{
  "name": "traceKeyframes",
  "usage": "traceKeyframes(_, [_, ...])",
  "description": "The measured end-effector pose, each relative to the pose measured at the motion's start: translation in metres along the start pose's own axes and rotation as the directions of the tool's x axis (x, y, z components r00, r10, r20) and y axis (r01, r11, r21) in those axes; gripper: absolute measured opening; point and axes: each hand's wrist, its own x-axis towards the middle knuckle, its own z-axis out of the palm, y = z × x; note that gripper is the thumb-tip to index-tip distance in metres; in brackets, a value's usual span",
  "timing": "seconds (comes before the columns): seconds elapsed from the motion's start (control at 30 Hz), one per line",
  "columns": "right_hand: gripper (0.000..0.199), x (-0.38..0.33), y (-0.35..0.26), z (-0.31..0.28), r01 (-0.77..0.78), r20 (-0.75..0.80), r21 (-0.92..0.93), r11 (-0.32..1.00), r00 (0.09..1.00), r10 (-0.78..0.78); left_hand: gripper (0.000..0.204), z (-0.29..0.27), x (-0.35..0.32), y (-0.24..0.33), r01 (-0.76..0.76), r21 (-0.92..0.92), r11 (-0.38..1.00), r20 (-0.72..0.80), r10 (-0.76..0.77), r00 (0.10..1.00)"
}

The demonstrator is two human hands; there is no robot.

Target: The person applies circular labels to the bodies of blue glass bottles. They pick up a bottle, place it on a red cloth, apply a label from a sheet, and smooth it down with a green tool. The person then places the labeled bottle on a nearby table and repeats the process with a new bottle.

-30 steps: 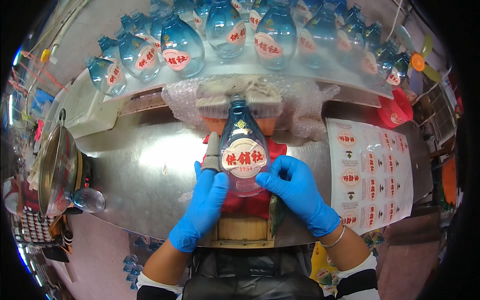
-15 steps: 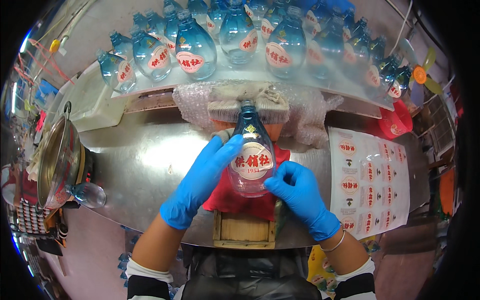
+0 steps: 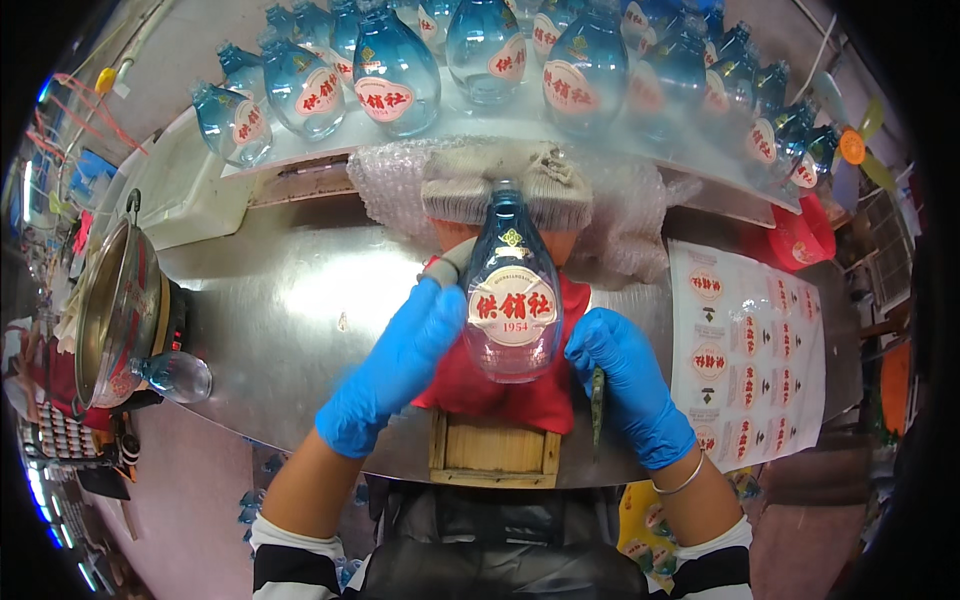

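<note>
1. Now pinches a thin green strip (image 3: pixel 597 405) in the right grip (image 3: pixel 592 350), just beside the labelled bottle (image 3: pixel 513 315).
2. Curls the left grip (image 3: pixel 415 345) at the bottle's left side, by grey cloth (image 3: pixel 452 263); cannot tell whether grasping.
3. Has the bottle tilted over red cloth (image 3: pixel 480 393) on the bench (image 3: pixel 250 380), neck before a pale ridged pad (image 3: pixel 460 203).
4. Separates it from the rear bottles (image 3: pixel 400 70) with pad and bubble wrap (image 3: pixel 385 190).
5. Shows a label sheet (image 3: pixel 730 380) rightward, a pan (image 3: pixel 108 310) and clear bottle (image 3: pixel 180 377) leftward.

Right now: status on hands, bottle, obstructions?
Left gloved hand beside blue-necked bottle; right gloved hand closed, green strip hanging from it. Bottle over red cloth, neck pointing away. Nothing covering front label.
</note>
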Motion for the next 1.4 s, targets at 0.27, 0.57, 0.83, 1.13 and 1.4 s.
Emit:
traceKeyframes(0.27, [0.024,0.002,0.003,0.019,0.051,-0.033,-0.067,0.996,0.998,-0.054,0.078,0.000,-0.022,-0.020,-0.107,0.303,0.947,0.008,0.110,0.994])
traceKeyframes(0.57, [0.024,-0.004,0.002,0.020,0.066,-0.014,-0.077,0.995,0.998,-0.067,0.075,0.005,-0.026,-0.012,-0.068,0.169,0.983,0.009,0.067,0.998])
traceKeyframes(0.83, [0.019,-0.002,0.005,0.014,0.080,0.022,-0.011,0.997,0.997,-0.080,0.079,0.003,-0.024,-0.015,-0.105,0.181,0.978,0.030,0.101,0.994])
traceKeyframes(1.13, [0.012,-0.026,-0.036,0.026,0.578,-0.050,-0.512,0.636,0.719,-0.693,0.066,-0.013,-0.009,-0.025,-0.136,-0.002,0.991,0.046,0.136,0.990])
traceKeyframes(1.4, [0.034,-0.036,-0.038,0.029,0.684,0.749,-0.592,-0.426,0.272,-0.605,0.044,-0.003,0.028,0.022,0.241,-0.328,0.914,0.124,-0.211,0.970])
